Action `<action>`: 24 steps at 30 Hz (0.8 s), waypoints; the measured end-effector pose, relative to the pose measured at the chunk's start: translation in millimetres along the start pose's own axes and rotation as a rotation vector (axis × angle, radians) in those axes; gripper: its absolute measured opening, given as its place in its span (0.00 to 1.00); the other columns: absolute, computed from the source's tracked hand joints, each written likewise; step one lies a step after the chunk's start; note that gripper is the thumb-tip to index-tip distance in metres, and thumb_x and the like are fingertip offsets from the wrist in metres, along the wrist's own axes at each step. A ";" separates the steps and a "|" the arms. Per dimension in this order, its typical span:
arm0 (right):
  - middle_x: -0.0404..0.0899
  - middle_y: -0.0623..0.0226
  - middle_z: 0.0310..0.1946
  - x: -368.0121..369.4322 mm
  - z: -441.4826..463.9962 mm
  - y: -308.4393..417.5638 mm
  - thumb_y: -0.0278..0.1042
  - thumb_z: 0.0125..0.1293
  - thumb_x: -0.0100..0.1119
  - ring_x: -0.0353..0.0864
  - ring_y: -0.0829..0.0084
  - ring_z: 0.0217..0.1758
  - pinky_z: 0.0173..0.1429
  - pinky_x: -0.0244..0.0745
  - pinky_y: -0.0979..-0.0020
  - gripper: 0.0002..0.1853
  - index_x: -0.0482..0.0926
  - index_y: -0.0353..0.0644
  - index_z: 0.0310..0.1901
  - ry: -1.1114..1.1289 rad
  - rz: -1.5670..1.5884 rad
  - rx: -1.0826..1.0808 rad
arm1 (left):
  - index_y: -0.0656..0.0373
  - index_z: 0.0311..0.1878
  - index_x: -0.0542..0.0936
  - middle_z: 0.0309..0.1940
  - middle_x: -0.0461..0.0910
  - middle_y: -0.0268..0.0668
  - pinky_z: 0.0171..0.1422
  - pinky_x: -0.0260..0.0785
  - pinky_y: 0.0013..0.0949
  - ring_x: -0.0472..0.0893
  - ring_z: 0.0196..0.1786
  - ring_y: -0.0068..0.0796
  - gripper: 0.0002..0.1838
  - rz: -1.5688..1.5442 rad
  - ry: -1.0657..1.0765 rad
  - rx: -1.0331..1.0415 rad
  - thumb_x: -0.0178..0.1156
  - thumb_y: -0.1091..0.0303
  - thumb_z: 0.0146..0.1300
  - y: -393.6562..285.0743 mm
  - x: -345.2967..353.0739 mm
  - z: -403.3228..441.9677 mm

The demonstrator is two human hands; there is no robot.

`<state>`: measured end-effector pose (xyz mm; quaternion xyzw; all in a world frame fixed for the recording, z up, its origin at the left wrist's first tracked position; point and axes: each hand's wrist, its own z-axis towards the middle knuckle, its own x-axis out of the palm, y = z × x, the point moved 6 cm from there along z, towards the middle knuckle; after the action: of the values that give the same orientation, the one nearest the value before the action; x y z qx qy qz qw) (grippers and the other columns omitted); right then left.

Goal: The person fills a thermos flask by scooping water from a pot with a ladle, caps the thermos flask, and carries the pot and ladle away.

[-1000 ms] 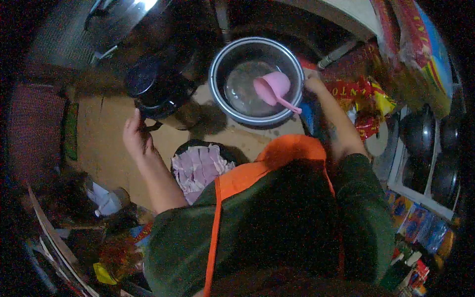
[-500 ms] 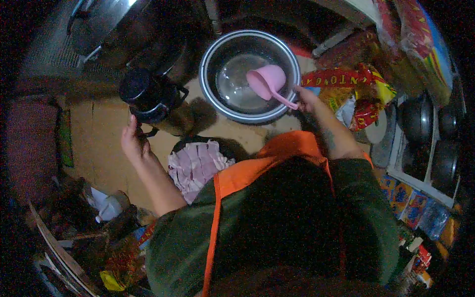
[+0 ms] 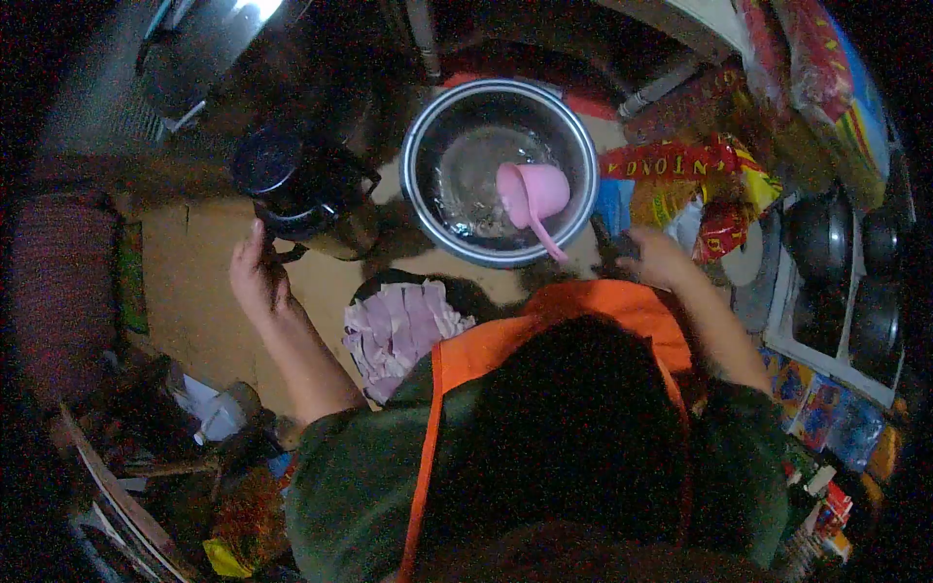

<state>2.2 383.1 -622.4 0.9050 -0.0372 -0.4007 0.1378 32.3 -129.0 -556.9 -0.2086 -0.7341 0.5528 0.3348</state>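
My left hand (image 3: 258, 272) is at the near side of a dark two-handled pot (image 3: 282, 185), its fingers up against the pot by the lower handle; how firmly they grip is hard to see. My right hand (image 3: 656, 257) is off the metal basin, to its lower right, slightly blurred, with fingers apart and nothing seen in them. The wide basin (image 3: 413, 199) holds water, and a pink dipper (image 3: 539, 194) leans in it with its handle over the near rim. Strips of pale pink meat (image 3: 398, 330) lie on a dark plate below the basin.
Red and yellow printed bags (image 3: 719, 185) lie at the right, near a rack (image 3: 777, 311) of dark pans. A white jug (image 3: 222, 416) is at the lower left. Brown cardboard (image 3: 194, 291) covers the floor. A shiny metal object (image 3: 209, 49) is at the upper left.
My right hand has let go of the basin rim and moved down and right. The dipper has shifted in the basin, its handle now pointing more toward me. My left hand stays by the pot.
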 end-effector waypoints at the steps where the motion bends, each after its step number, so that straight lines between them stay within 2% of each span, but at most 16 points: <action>1: 0.71 0.52 0.42 -10.4 -11.9 7.1 0.49 0.49 0.56 0.70 0.54 0.46 0.50 0.65 0.63 0.27 0.67 0.37 0.46 -0.065 -0.103 -0.060 | 0.58 0.19 0.68 0.19 0.70 0.32 0.31 0.56 0.23 0.67 0.24 0.20 0.09 -0.002 0.018 -0.016 0.58 0.73 0.50 -2.1 5.0 1.4; 3: 0.71 0.49 0.42 -11.7 -20.8 10.0 0.51 0.48 0.56 0.71 0.53 0.45 0.49 0.66 0.61 0.30 0.67 0.36 0.46 -0.134 -0.205 -0.121 | 0.59 0.20 0.69 0.20 0.70 0.32 0.31 0.57 0.25 0.68 0.25 0.22 0.08 0.003 0.065 0.014 0.58 0.73 0.50 -12.9 19.6 4.3; 5: 0.73 0.57 0.41 1.8 -15.4 -11.2 0.46 0.51 0.56 0.73 0.57 0.41 0.45 0.67 0.64 0.23 0.69 0.37 0.44 -0.126 0.037 0.058 | 0.60 0.21 0.70 0.21 0.71 0.33 0.32 0.59 0.26 0.69 0.25 0.23 0.08 0.003 0.113 0.044 0.58 0.73 0.50 -25.1 40.9 7.8; 6: 0.73 0.57 0.41 5.5 -6.6 -11.2 0.46 0.51 0.56 0.73 0.57 0.41 0.45 0.67 0.64 0.23 0.69 0.37 0.44 -0.128 0.041 0.056 | 0.61 0.22 0.71 0.22 0.72 0.34 0.32 0.60 0.27 0.70 0.26 0.25 0.07 -0.016 0.144 0.029 0.58 0.72 0.50 -30.6 56.3 8.8; 8: 0.73 0.61 0.39 24.8 25.5 -19.7 0.46 0.52 0.55 0.74 0.63 0.39 0.43 0.69 0.62 0.23 0.68 0.39 0.45 0.113 0.659 0.257 | 0.62 0.23 0.71 0.24 0.73 0.36 0.32 0.61 0.29 0.71 0.27 0.27 0.07 -0.027 0.195 0.020 0.58 0.71 0.51 -46.7 86.7 5.9; 9: 0.73 0.61 0.39 29.7 49.0 -26.7 0.46 0.52 0.55 0.74 0.63 0.39 0.43 0.69 0.62 0.23 0.68 0.39 0.45 0.104 0.670 0.257 | 0.62 0.24 0.72 0.25 0.74 0.37 0.33 0.62 0.30 0.72 0.28 0.29 0.07 -0.014 0.194 -0.011 0.58 0.71 0.51 -52.4 100.6 3.7; 11: 0.73 0.64 0.36 64.9 84.8 -36.2 0.46 0.53 0.53 0.74 0.68 0.36 0.41 0.70 0.62 0.23 0.66 0.42 0.47 0.317 0.879 0.301 | 0.63 0.25 0.73 0.26 0.75 0.38 0.34 0.64 0.32 0.73 0.28 0.31 0.07 -0.041 0.246 -0.077 0.58 0.70 0.50 -50.9 116.9 14.8; 12: 0.73 0.64 0.36 71.8 88.4 -31.7 0.46 0.53 0.53 0.74 0.68 0.36 0.41 0.70 0.62 0.23 0.66 0.42 0.47 0.307 0.884 0.303 | 0.63 0.25 0.73 0.26 0.75 0.38 0.34 0.64 0.32 0.73 0.28 0.31 0.07 -0.045 0.256 -0.076 0.58 0.70 0.50 -50.4 123.1 26.1; 14: 0.72 0.64 0.36 86.0 98.2 -23.4 0.46 0.54 0.52 0.73 0.69 0.35 0.41 0.70 0.61 0.23 0.65 0.44 0.49 0.162 1.346 0.404 | 0.62 0.25 0.73 0.25 0.75 0.38 0.35 0.65 0.32 0.74 0.28 0.31 0.06 -0.122 0.355 -0.086 0.59 0.71 0.50 -49.9 142.8 42.8; 15: 0.72 0.64 0.36 99.5 104.4 -28.3 0.46 0.54 0.52 0.73 0.69 0.35 0.41 0.70 0.61 0.23 0.65 0.44 0.49 0.158 1.347 0.402 | 0.62 0.25 0.73 0.25 0.75 0.38 0.35 0.65 0.32 0.74 0.28 0.31 0.06 -0.125 0.359 -0.083 0.59 0.71 0.50 -55.1 153.3 38.3; 17: 0.72 0.63 0.37 123.9 115.0 -33.7 0.46 0.54 0.50 0.72 0.67 0.37 0.41 0.69 0.62 0.22 0.65 0.44 0.48 0.125 1.571 0.338 | 0.62 0.24 0.73 0.25 0.75 0.39 0.36 0.66 0.33 0.74 0.29 0.30 0.06 -0.055 0.313 -0.071 0.59 0.71 0.50 -63.8 171.9 26.5; 20: 0.72 0.62 0.37 137.1 121.5 -30.5 0.47 0.53 0.51 0.71 0.64 0.39 0.42 0.68 0.64 0.21 0.67 0.44 0.45 0.254 1.450 0.241 | 0.63 0.24 0.73 0.25 0.75 0.39 0.36 0.66 0.32 0.74 0.29 0.31 0.06 -0.163 0.335 -0.101 0.59 0.72 0.50 -59.0 188.7 19.4; 21: 0.72 0.62 0.37 125.0 107.6 -17.9 0.47 0.53 0.51 0.71 0.64 0.39 0.42 0.68 0.64 0.21 0.67 0.44 0.45 0.247 1.443 0.235 | 0.63 0.23 0.73 0.24 0.75 0.38 0.33 0.66 0.31 0.74 0.27 0.30 0.06 -0.167 0.322 -0.053 0.59 0.71 0.49 -61.8 191.7 19.1; 23: 0.73 0.63 0.34 84.8 54.2 36.7 0.49 0.52 0.51 0.71 0.64 0.37 0.36 0.66 0.68 0.19 0.70 0.44 0.40 0.294 1.800 0.160 | 0.62 0.23 0.73 0.23 0.75 0.38 0.32 0.66 0.31 0.74 0.26 0.30 0.06 -0.174 0.317 -0.040 0.60 0.72 0.48 -56.6 191.2 33.5; 24: 0.73 0.63 0.34 81.1 39.5 42.0 0.49 0.52 0.51 0.71 0.64 0.37 0.36 0.66 0.68 0.19 0.70 0.44 0.40 0.308 1.796 0.178 | 0.62 0.22 0.73 0.23 0.74 0.38 0.31 0.66 0.31 0.74 0.25 0.30 0.06 -0.159 0.307 -0.048 0.60 0.72 0.48 -51.7 190.2 41.5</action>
<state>29.7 319.7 -694.0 0.5868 -0.7389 -0.0133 0.3310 -125.4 -43.9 -465.0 -0.2395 -0.7016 0.4684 0.4805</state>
